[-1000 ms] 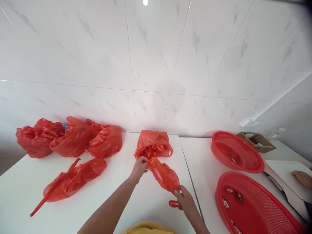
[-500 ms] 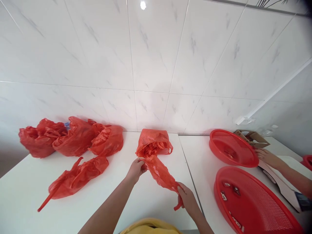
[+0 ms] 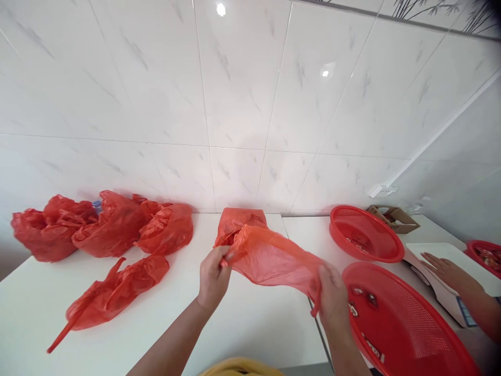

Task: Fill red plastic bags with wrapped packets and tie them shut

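A thin red plastic bag (image 3: 279,257) is stretched between my two hands above the white table. My left hand (image 3: 215,274) pinches one end of it, and my right hand (image 3: 332,295) grips the other end, where a handle loop dangles. Just behind the bag stands a red bag stuffed with more crumpled red plastic (image 3: 242,215), partly covered by the one I hold. To the left, a loose red bag (image 3: 117,292) with its handles stretched out lies flat on the table.
Several filled red bags (image 3: 109,224) line the wall at left. On the right are two red baskets (image 3: 407,313) with small wrapped packets in them, a cardboard box (image 3: 395,219) and a white scale (image 3: 457,261). Another person's hand (image 3: 450,271) is over the scale.
My hands have lifted and spread the bag wider, the right hand moving up and right. The other person's hand has gone from the far basket's rim to the scale.
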A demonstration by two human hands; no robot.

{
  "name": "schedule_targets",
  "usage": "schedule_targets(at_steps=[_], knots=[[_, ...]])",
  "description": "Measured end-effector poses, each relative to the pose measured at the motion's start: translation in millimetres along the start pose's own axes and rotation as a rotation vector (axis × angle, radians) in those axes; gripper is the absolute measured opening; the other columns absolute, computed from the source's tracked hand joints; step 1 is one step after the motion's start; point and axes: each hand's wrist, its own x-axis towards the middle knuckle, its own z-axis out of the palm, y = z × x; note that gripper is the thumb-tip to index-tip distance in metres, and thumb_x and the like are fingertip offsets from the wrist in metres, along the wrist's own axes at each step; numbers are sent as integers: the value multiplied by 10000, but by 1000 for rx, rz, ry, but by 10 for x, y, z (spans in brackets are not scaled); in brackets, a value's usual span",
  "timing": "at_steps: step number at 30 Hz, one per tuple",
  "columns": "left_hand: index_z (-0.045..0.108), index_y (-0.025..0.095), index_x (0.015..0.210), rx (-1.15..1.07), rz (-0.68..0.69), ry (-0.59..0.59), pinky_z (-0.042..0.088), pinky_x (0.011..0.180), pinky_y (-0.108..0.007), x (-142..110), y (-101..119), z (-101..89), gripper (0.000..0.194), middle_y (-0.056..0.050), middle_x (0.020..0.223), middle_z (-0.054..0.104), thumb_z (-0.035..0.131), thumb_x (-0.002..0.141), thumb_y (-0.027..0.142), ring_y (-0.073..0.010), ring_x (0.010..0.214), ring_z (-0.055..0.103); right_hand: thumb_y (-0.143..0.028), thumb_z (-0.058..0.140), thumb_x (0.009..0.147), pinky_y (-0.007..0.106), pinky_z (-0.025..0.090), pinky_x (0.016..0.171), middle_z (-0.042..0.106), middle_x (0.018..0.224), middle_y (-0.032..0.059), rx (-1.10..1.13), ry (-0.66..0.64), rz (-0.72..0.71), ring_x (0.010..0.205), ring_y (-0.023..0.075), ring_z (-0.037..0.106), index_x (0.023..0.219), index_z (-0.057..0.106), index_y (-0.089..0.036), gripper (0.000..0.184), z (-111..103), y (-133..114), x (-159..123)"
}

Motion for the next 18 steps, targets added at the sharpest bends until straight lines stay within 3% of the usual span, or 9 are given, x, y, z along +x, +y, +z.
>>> schedule_targets(at_steps=[2,4,6,7,9,11,13,16,18], knots=[[590,215,672,119,275,-109,367,624,-273,-101,22,-22,113,-5,651,530,558,765,158,-153,637,448,-510,587,752,299,508,642,691,793,11,-204,72,-161,660,175,638,1148,601,-221,490,-31,-47,-64],[569,219,602,149,264,-317,376,634,-286,-246,-104,-31,165,-24,657,546,566,747,141,-168,645,469,-473,558,775,296,480,587,646,644,-9,-384,-82,-148,545,164,587,1012,659,-210,368,-34,117,-109],[552,223,556,126,18,-494,392,629,-282,-424,-315,-34,181,-31,666,565,594,712,140,-177,646,498,-444,497,797,301,463,570,614,578,-1,-484,-274,-47,554,179,579,752,666,-204,297,-33,409,-111],[549,220,551,97,-128,-523,395,628,-276,-518,-422,-36,170,-31,677,580,611,690,142,-176,648,512,-442,464,807,306,467,587,626,600,9,-492,-281,-6,597,190,591,687,642,-204,321,-43,561,-100],[580,210,602,36,-417,-462,382,612,-264,-685,-586,-40,103,-18,693,590,650,674,189,-173,654,517,-464,415,825,313,470,602,629,625,19,-484,-281,77,639,200,594,639,605,-203,373,-94,798,-71],[596,194,657,-71,-648,-419,361,586,-252,-792,-649,-39,125,6,654,569,686,679,279,-154,615,497,-493,378,839,324,473,600,630,643,35,-510,-320,158,648,210,598,673,608,-193,413,-164,876,-55],[582,182,679,-204,-780,-401,356,576,-244,-821,-635,-25,227,25,617,546,708,683,370,-134,582,479,-487,399,829,343,493,669,674,795,77,-598,-322,163,767,240,630,830,649,-174,400,-209,783,-69],[529,180,673,-339,-859,-379,383,594,-245,-776,-576,16,323,34,614,544,735,670,429,-120,578,486,-429,455,809,390,440,928,619,1181,126,-715,-198,-84,1119,283,554,1167,589,-181,455,-159,451,-169],[506,181,669,-371,-889,-376,401,606,-247,-749,-553,49,350,37,619,547,753,658,428,-115,582,497,-416,431,837,385,407,970,606,1215,112,-666,-230,-220,1144,274,531,1176,588,-204,430,-46,249,-283]])
